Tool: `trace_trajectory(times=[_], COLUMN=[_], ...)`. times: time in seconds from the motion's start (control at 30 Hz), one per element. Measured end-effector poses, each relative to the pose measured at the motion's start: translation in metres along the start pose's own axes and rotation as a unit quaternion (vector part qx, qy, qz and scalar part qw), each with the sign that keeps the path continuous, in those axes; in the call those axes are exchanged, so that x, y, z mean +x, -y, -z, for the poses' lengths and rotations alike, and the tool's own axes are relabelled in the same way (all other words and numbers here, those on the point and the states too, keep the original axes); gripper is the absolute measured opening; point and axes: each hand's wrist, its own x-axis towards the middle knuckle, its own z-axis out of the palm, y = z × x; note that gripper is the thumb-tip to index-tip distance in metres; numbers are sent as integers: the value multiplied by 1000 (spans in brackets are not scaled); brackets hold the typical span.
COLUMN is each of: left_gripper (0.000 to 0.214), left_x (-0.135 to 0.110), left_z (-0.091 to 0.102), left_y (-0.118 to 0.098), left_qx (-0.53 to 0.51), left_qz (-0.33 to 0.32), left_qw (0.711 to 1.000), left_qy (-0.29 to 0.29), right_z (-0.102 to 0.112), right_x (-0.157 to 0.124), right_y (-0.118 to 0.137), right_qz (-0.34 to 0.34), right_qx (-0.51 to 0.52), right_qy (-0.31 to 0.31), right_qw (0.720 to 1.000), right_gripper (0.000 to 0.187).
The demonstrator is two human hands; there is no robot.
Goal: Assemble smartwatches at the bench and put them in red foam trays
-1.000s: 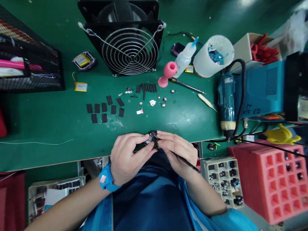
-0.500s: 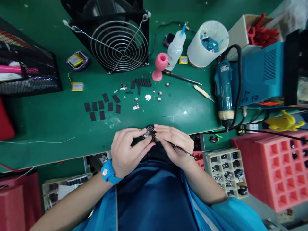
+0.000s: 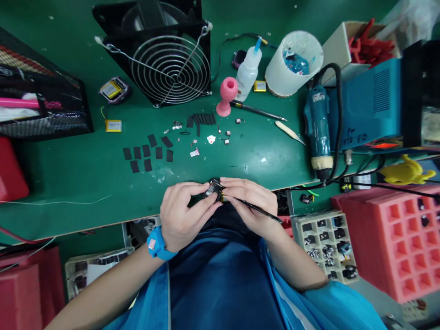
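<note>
A small black electronic device [image 3: 214, 188], with a bit of yellow at its lower right, is held at the front edge of the green bench. My left hand [image 3: 187, 207] pinches it between thumb and fingers from the left. My right hand [image 3: 252, 204] is closed around thin black tweezers [image 3: 259, 210], whose dark shaft slants down to the right past the palm. The tweezer tips meet the device's right side, partly hidden by my fingers. Black rectangular pads [image 3: 146, 151] and small loose parts [image 3: 194, 151] lie on the bench beyond my hands.
A fan with a wire guard [image 3: 173, 73] stands at the back. Right of it are a pink stand [image 3: 227, 96], a squeeze bottle [image 3: 248, 73], a white tub [image 3: 294, 64] and an electric screwdriver [image 3: 320, 128]. Parts trays [image 3: 326, 247] and pink foam blocks [image 3: 388, 238] sit lower right.
The tweezers' rear end has shifted slightly in my right hand. Both hands stay on the device; the whole view has moved a little.
</note>
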Motion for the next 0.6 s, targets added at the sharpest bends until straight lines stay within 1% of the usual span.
trace_trajectory(times=[0.23, 0.43, 0.6], left_gripper=[16, 18, 16], left_x=[0, -1, 0], left_z=[0, 0, 0], left_y=[-1, -1, -1], left_qx=[-7, -6, -5], left_qz=[6, 7, 8], left_qw=[1000, 1000, 1000], left_qy=[-4, 0, -4], right_z=[-2, -2, -1], right_x=[-4, -5, -4], right_y=[-3, -3, -2], right_qz=[1, -3, 2], right_qx=[5, -6, 1], right_qy=[-5, 9, 1], right_qw=[1000, 1000, 1000], right_gripper=[29, 28, 29])
